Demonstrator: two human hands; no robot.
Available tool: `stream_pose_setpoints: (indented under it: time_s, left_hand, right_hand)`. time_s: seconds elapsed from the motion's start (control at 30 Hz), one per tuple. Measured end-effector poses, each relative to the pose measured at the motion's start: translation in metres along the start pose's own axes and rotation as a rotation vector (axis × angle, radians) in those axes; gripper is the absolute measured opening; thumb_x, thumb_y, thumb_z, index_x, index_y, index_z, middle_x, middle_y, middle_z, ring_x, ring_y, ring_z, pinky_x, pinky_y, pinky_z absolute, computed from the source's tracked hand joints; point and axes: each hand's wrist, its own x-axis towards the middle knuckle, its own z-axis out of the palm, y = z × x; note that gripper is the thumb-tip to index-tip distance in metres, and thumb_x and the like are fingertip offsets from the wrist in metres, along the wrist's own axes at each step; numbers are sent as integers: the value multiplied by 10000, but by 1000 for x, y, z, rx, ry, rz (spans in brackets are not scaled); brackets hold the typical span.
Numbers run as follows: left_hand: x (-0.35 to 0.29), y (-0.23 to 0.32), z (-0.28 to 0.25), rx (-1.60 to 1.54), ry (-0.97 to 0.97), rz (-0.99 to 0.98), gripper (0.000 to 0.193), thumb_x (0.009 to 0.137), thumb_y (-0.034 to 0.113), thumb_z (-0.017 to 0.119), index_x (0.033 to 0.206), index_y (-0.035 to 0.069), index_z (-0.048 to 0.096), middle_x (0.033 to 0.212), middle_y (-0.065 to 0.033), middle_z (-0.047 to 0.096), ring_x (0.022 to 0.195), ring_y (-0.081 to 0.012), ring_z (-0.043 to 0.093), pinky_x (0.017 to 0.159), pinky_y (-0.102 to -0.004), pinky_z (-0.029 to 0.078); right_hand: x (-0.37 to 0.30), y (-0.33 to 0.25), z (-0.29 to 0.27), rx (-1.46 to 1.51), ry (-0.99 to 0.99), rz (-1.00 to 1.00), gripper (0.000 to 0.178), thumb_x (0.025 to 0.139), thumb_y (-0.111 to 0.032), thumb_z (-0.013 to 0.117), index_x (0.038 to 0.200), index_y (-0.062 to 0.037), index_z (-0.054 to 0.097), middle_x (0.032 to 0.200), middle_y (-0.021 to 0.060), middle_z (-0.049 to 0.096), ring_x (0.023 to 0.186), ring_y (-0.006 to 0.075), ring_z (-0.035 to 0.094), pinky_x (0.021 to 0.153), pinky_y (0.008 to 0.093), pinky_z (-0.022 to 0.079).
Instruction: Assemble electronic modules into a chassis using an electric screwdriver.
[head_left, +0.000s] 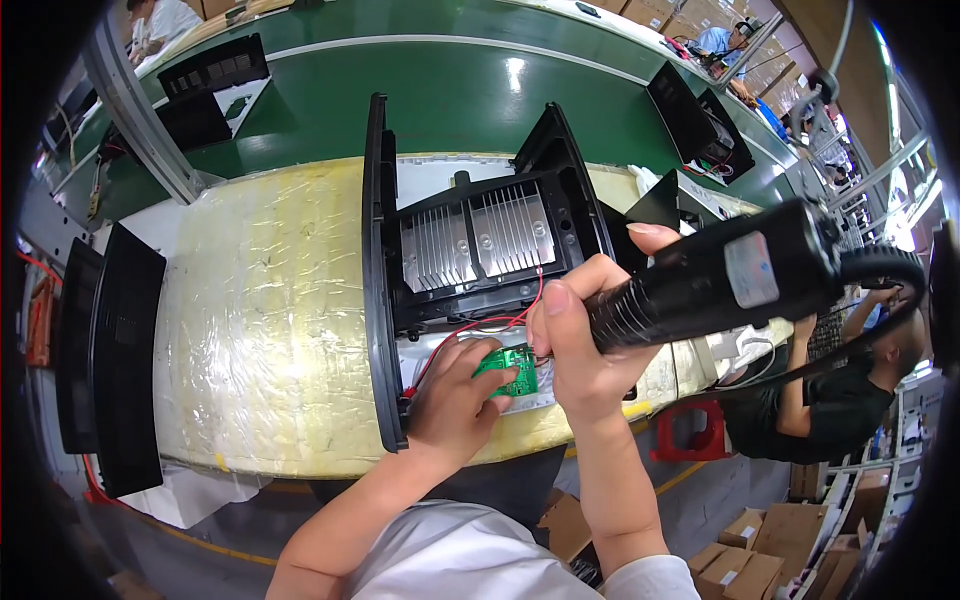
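Note:
A black plastic housing [378, 330] with upright side walls stands in front of me. Inside it sit two finned silver heat sinks [437, 250]. At the near end of the housing, my left hand [452, 400] is closed on a green circuit board [514, 376], fingers across its face. Red wires [437, 350] run beside the board. My right hand [590, 365] is wrapped round a black electric screwdriver [690, 290], its thick cable trailing off to the right. The tool's front end points at the board; its tip is mostly hidden by my fingers.
A yellowish padded mat [260, 320] covers the bench. Black panels [125, 360] stand at its left end. Beyond runs a green conveyor [450, 95] carrying more black housings [705, 125]. A metal post [145, 110] rises at left. Right are a red stool [690, 430] and a co-worker [830, 390].

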Motion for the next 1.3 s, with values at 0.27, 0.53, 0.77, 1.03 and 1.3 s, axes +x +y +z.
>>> stream_pose_setpoints:
  time_s: [0.27,0.53,0.77,1.03,1.3]
  left_hand:
    - [2,-4,6,-30,2,5,325,724,78,824,1038,61,743,1237,-157,629,1179,-361,573,1014,-448,464]
    - [-3,-3,-5,-29,-2,15,322,725,13,814,1040,14,747,1241,-183,644,1131,-372,623,969,-424,502]
    - [-19,9,-7,106,0,16,375,802,42,783,1163,2,686,1397,-233,528,1324,-427,480,1084,-469,420]
    - [-59,4,-18,310,-62,-33,554,828,99,776,1317,-61,570,1488,-259,457,1334,-431,480,1098,-468,425]
    - [-52,12,3,374,-26,65,557,856,152,752,1314,-102,562,1442,-261,516,1267,-394,553,1060,-406,475]
  right_hand:
    - [-4,-2,7,186,60,80,606,902,126,611,1397,-19,291,709,27,549,552,81,537,525,233,458]
    - [32,-92,-75,264,282,-177,251,1039,-187,485,823,-61,471,641,47,484,439,129,453,432,288,430]
    - [54,-23,-160,-19,406,-144,673,989,-29,573,1569,-87,236,723,20,487,498,88,463,479,300,422]
    - [64,18,-167,138,104,6,737,953,-48,622,1564,-60,210,690,7,462,476,89,444,465,272,415]
    - [36,19,-189,157,179,12,733,957,25,567,1573,-64,180,699,5,474,468,93,449,454,285,409]
